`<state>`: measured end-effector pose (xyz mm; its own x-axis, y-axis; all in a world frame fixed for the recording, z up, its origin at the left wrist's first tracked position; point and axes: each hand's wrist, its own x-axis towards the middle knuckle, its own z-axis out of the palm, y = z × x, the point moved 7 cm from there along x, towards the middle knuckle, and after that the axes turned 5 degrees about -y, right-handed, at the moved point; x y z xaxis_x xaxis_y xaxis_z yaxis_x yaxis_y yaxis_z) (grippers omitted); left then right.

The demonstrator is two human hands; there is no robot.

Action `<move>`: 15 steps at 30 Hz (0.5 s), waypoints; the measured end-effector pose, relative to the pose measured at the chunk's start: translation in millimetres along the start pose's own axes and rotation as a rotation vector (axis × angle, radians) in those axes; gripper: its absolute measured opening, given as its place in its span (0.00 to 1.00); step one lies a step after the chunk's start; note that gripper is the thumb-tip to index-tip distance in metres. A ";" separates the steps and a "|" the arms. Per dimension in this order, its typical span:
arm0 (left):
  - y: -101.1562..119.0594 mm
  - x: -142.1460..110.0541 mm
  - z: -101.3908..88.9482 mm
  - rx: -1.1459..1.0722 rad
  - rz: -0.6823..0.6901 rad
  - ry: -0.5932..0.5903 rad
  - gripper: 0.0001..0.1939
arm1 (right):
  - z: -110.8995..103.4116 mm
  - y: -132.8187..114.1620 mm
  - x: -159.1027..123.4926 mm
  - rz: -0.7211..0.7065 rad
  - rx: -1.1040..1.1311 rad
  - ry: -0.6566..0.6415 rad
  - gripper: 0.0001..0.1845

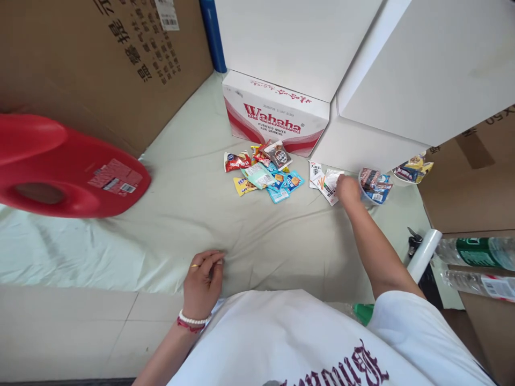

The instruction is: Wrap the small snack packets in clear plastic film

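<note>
My right hand (349,190) reaches out, its fingers closed at the edge of a white snack packet (329,188); the fingertips are partly hidden. Another small white packet (315,174) lies beside it. Just right of that hand stands a clear round tub (367,199) with dark and blue packets inside. Down by the front edge of the cloth, my left hand (204,276) rests with fingers curled in and thumb against them, nothing visible between them. In the middle sits a pile of mixed snack packets, among them a pale green one (258,176) and a brown one (278,155).
A Wahaha water carton (277,120) stands behind the pile, beside white boxes (289,43). A second bowl (406,178) holds more packets at right. On the left lies a large red jug (80,171). Plastic bottles (477,253) and a white roll (424,256) are at right.
</note>
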<state>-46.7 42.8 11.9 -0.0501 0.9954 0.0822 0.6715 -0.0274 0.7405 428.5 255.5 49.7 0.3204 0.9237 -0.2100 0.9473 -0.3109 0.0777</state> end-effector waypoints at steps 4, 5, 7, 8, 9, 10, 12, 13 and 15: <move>-2.0 -16.0 -13.5 -0.043 -0.078 0.039 0.12 | -19.6 14.3 -22.9 0.060 0.165 0.176 0.16; -0.3 -16.4 -15.2 -0.067 -0.092 0.036 0.12 | -23.5 18.6 -34.3 0.066 0.276 0.234 0.15; 7.6 -11.5 -12.5 -0.135 -0.111 -0.015 0.12 | -21.7 23.8 -62.3 0.047 0.667 0.292 0.11; 13.6 -6.8 -7.2 -0.180 -0.119 -0.066 0.13 | -14.1 21.5 -77.4 0.019 0.932 0.259 0.10; 21.3 -1.3 0.6 -0.231 -0.125 -0.130 0.14 | -2.7 15.0 -93.3 -0.013 1.233 0.186 0.10; 30.0 4.3 10.3 -0.285 -0.131 -0.200 0.14 | 11.0 3.3 -109.9 -0.042 1.509 0.070 0.13; 51.4 14.9 33.2 -0.393 -0.112 -0.328 0.15 | 39.4 -28.5 -146.4 -0.055 1.877 -0.221 0.16; 63.9 19.8 45.1 -0.441 -0.076 -0.379 0.14 | 52.4 -44.3 -164.9 -0.034 1.985 -0.352 0.17; 87.2 27.4 69.8 -0.528 -0.011 -0.468 0.13 | 74.4 -70.0 -197.9 0.036 2.096 -0.544 0.17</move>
<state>62.1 74.1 32.2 0.3482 0.9277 -0.1347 0.2180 0.0596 0.9741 299.3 77.8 13.3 -0.0564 0.8938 -0.4450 -0.5586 -0.3976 -0.7279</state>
